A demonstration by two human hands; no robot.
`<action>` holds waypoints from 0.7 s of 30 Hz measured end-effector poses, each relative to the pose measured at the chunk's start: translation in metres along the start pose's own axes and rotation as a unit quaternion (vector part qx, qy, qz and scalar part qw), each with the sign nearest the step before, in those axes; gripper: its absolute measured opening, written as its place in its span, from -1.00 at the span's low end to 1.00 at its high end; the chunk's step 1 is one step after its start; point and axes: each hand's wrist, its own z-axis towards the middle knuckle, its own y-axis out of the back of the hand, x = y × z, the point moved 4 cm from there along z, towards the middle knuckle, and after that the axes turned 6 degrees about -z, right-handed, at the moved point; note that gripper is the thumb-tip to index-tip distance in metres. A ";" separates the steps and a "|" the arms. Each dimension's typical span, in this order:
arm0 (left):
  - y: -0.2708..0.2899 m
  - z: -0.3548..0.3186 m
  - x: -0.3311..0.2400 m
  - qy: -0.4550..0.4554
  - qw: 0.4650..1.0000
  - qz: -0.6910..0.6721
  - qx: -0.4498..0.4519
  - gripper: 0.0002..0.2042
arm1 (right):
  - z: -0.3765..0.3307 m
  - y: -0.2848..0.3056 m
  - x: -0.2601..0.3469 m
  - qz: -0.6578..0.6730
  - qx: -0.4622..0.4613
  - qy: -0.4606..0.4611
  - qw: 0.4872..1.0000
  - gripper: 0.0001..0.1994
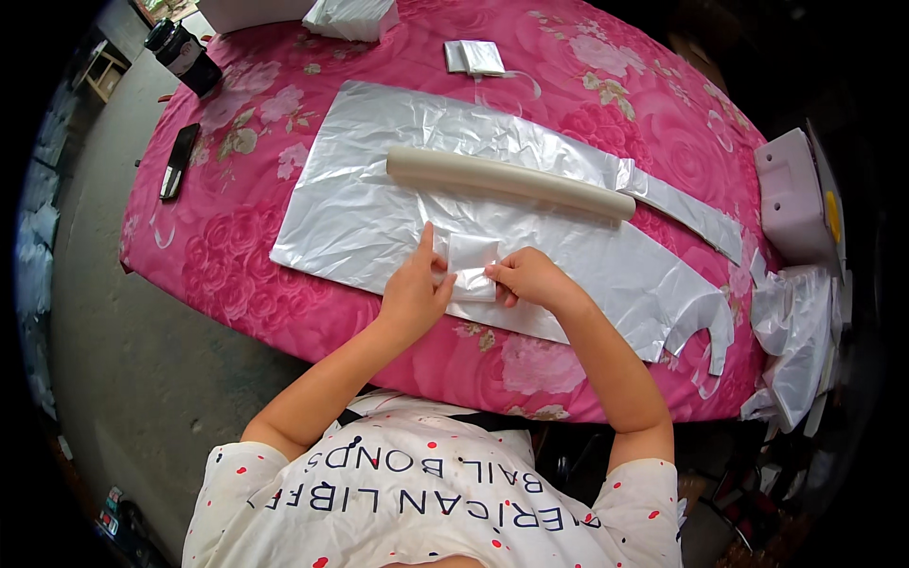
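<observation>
A grey concrete floor [123,312] fills the frame's left; a pink floral tablecloth [284,284] covers the table. At centre, the left hand [414,289] and right hand [528,276] pinch a small folded plastic bag [472,265] on a silvery plastic sheet [360,218]. The right edge is dark, its clutter indistinct.

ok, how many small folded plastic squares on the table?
2: one folded square pinched between the left hand and right hand on the plastic sheet; another folded square lies at the far edge. More may be hidden.
</observation>
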 end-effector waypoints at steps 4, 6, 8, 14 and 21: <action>0.005 -0.004 -0.021 -0.179 0.973 0.141 -0.035 -0.20 | -0.001 0.000 0.006 -0.046 -0.017 0.001 0.999 -0.68; -0.007 -0.005 -0.025 -0.260 0.941 0.216 0.006 -0.15 | 0.004 0.000 0.001 -0.045 -0.020 0.007 0.999 -0.68; -0.024 -0.004 -0.030 -0.251 0.935 0.233 0.090 -0.09 | 0.008 0.000 -0.001 -0.040 -0.015 0.001 0.999 -0.67; -0.042 -0.003 -0.011 -0.217 0.935 0.267 0.081 0.07 | 0.004 0.000 0.003 -0.019 -0.007 0.007 1.000 -0.68; -0.044 -0.003 -0.008 -0.226 0.941 0.239 0.075 0.13 | -0.021 -0.007 0.010 -0.139 -0.155 0.063 0.976 -0.75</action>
